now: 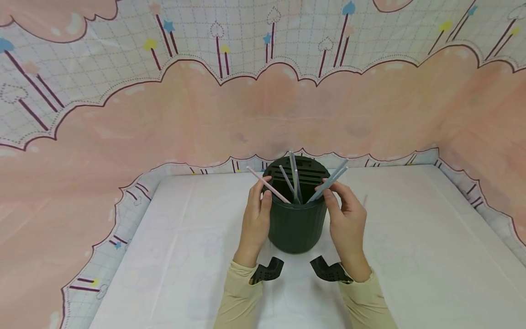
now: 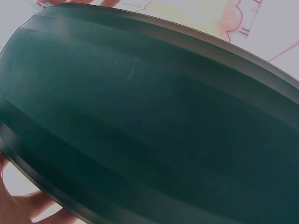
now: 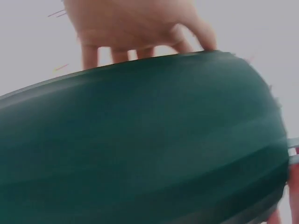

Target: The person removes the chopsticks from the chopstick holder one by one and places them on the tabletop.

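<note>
While the left hand (image 1: 255, 220) and right hand (image 1: 348, 224) grip a green bucket (image 1: 296, 226) of sticks (image 1: 328, 183) near the head view's centre, fingers touch it at lower left in the left wrist view and, spread apart, at upper centre in the right wrist view, so steadying seems in hand, the next move likely calling for even pressure.
</note>
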The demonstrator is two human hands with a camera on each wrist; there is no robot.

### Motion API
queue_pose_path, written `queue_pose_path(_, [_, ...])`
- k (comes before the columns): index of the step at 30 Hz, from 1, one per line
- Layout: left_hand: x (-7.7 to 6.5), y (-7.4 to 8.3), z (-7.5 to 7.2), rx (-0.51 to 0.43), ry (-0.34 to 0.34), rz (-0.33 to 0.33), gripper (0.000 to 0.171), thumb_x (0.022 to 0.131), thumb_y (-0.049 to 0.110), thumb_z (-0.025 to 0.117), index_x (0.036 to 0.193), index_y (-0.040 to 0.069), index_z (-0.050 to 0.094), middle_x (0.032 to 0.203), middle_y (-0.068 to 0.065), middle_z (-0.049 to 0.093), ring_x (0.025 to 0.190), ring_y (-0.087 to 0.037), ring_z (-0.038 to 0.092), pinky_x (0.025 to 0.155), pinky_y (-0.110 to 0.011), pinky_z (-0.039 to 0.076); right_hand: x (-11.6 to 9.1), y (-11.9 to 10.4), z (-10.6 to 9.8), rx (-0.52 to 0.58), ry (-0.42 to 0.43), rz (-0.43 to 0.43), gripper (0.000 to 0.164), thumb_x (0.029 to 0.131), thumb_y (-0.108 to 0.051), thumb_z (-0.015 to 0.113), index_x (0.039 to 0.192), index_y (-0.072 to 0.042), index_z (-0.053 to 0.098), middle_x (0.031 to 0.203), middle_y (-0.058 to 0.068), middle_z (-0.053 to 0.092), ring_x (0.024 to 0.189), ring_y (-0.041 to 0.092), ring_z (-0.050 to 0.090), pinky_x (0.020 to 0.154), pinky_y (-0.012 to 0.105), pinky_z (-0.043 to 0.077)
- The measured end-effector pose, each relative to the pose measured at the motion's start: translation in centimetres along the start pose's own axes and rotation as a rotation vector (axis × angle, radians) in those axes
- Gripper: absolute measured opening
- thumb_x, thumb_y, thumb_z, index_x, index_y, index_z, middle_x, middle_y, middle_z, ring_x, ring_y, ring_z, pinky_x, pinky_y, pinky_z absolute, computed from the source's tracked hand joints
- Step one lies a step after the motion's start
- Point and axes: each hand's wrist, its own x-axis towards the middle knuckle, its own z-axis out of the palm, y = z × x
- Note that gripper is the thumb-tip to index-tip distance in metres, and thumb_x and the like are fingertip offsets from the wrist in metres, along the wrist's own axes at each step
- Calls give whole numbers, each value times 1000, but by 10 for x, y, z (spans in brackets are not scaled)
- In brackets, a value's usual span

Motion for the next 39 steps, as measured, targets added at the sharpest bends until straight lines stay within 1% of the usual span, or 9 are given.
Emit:
queue_pose_path(2, [1,-1,0,5,6,5,38,97,35,31,134,26,36,137,5,32,124,-11,33,96,-43,33,1,3,-2,15,28,-17,22,87,-5,56,108,-3,61,95,8,64,96,18,58,85,26,44])
queue_pose_path(5, [3,-17,4,19,16,13,38,96,43,30,133,35,34,136,13,31,122,-8,34,94,-42,35,4,-4,-7,18,74,-28,23,86,-1,56,109,-1,61,95,9,65,91,17,60,82,25,45])
queue_pose_path(10, [4,-16,4,16,13,5,38,96,43,31,133,35,34,137,12,31,121,-9,35,94,-41,35,8,-27,-12,50,151,-70,25,85,6,54,109,5,58,92,14,65,91,19,60,85,27,44])
queue_pose_path(13, [4,-17,5,17,11,1,39,95,44,31,133,35,34,137,11,31,122,-10,34,95,-43,35,10,-27,-19,198,226,-102,24,83,10,53,107,11,55,90,19,63,87,24,61,84,31,45])
queue_pose_path(21, [5,-17,6,50,18,-24,38,94,47,30,132,38,33,137,10,30,123,-12,33,94,-50,33,25,-4,-45,744,445,-134,27,81,14,53,106,19,45,85,31,54,75,37,58,67,41,51])
queue_pose_path(24, [5,-17,7,60,24,-31,38,94,48,29,131,39,34,137,10,31,123,-12,33,94,-50,32,31,0,-56,830,514,-113,27,81,12,54,106,17,43,83,30,52,71,38,58,62,42,51])
queue_pose_path(31, [3,-17,7,68,30,-35,39,94,50,28,131,39,34,137,11,31,124,-11,32,94,-52,31,37,11,-82,831,614,-96,25,85,3,56,106,10,44,80,28,51,65,37,59,56,41,51])
queue_pose_path(35, [2,-17,7,64,28,-38,40,93,50,29,131,38,34,137,11,31,125,-11,31,93,-54,31,39,20,-95,841,661,-48,30,82,2,60,106,8,43,81,28,51,63,39,58,52,41,51])
queue_pose_path(39, [1,-18,8,55,26,-40,40,93,50,29,131,38,34,137,10,31,125,-12,30,93,-54,31,38,32,-102,772,664,3,33,81,1,62,108,6,45,81,28,51,62,38,58,49,40,51])
